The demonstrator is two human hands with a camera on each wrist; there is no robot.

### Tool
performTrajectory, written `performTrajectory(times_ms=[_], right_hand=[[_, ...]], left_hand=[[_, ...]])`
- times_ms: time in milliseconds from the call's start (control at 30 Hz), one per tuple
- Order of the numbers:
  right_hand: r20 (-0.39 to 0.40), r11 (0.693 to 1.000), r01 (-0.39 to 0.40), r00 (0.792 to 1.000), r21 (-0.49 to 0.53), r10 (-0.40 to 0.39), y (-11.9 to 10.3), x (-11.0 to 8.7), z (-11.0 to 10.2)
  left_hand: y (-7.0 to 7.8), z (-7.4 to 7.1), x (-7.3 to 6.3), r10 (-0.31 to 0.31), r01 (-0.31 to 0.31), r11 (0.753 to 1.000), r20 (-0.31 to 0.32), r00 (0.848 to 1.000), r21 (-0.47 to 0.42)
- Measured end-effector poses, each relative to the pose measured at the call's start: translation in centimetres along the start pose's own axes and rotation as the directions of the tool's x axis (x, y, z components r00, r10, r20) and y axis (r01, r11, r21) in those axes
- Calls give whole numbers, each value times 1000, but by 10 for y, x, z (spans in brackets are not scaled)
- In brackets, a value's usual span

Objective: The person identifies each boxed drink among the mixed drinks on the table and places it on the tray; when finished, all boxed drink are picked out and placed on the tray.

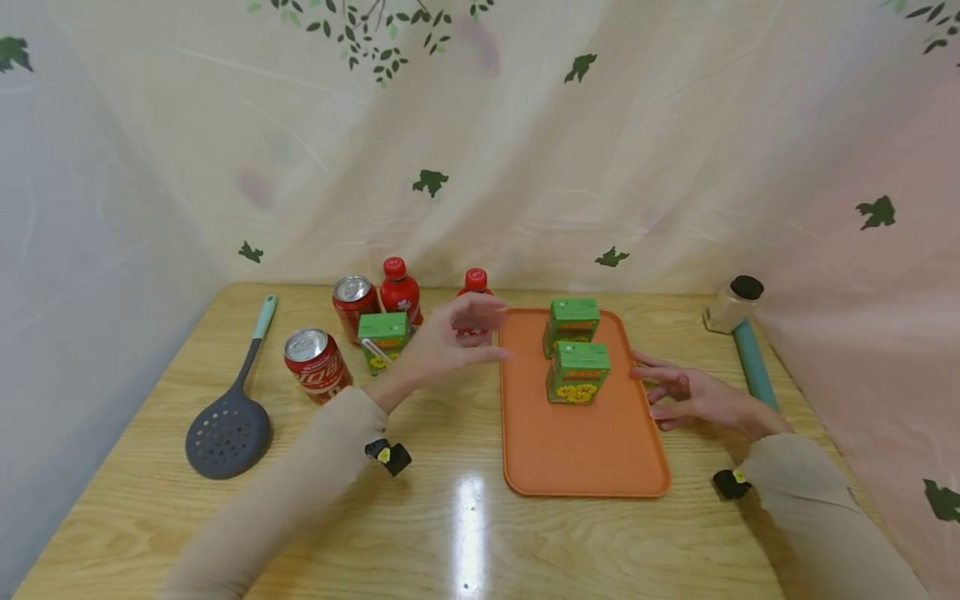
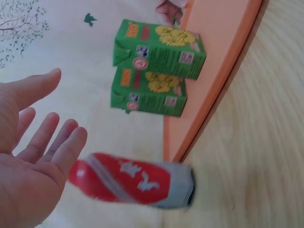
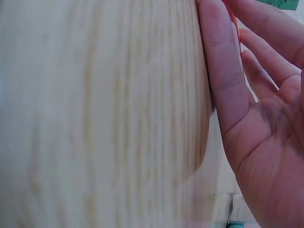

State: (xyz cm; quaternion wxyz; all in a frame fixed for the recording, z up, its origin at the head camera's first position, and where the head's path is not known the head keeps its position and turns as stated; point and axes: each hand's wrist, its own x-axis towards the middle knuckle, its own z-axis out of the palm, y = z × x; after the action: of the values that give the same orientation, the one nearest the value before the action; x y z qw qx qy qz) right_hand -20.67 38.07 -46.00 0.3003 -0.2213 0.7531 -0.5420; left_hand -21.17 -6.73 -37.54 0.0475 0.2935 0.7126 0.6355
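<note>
My left hand (image 1: pixel 446 342), thumb and fingers spread apart, reaches in front of a red-capped bottle (image 1: pixel 475 281) beside the orange tray (image 1: pixel 585 458). Nothing lies in its palm; the left wrist view has the red and white bottle (image 2: pixel 137 183) just past the fingers (image 2: pixel 71 147). On the tray, two green drink cartons with yellow flowers stand upright, a front carton (image 1: pixel 578 375) and a rear carton (image 1: pixel 573 317). At the tray's right rim, my right hand (image 1: pixel 693 396) rests with loosely extended fingers, its thumb (image 3: pixel 223 61) along the edge.
Left of the tray stand a third green carton (image 1: pixel 384 327) with a straw, another red bottle (image 1: pixel 400 292), and two red cans, one nearer (image 1: pixel 318 367) and one behind (image 1: pixel 354 304). A slotted turner (image 1: pixel 228 433) lies far left. At right are a black-lidded jar (image 1: pixel 731 307) and a teal rod (image 1: pixel 755 364).
</note>
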Motion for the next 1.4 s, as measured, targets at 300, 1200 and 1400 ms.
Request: performTrajectory(times_ms=[300,1200,1400], right_hand=[[18,1000,10,1000,5,-10,0,-1,-1],[19,1000,9,1000,10,-9,-1,-2,-2],[27,1000,24,999,8,-24,0,-1,-1]], left_hand=[[17,-56,-23,-14,20,991,-53,998,132],[16,-132,-53,-106,110,844,-39,994,525],[10,-134,-53,-132,126,821,-29,991,557]])
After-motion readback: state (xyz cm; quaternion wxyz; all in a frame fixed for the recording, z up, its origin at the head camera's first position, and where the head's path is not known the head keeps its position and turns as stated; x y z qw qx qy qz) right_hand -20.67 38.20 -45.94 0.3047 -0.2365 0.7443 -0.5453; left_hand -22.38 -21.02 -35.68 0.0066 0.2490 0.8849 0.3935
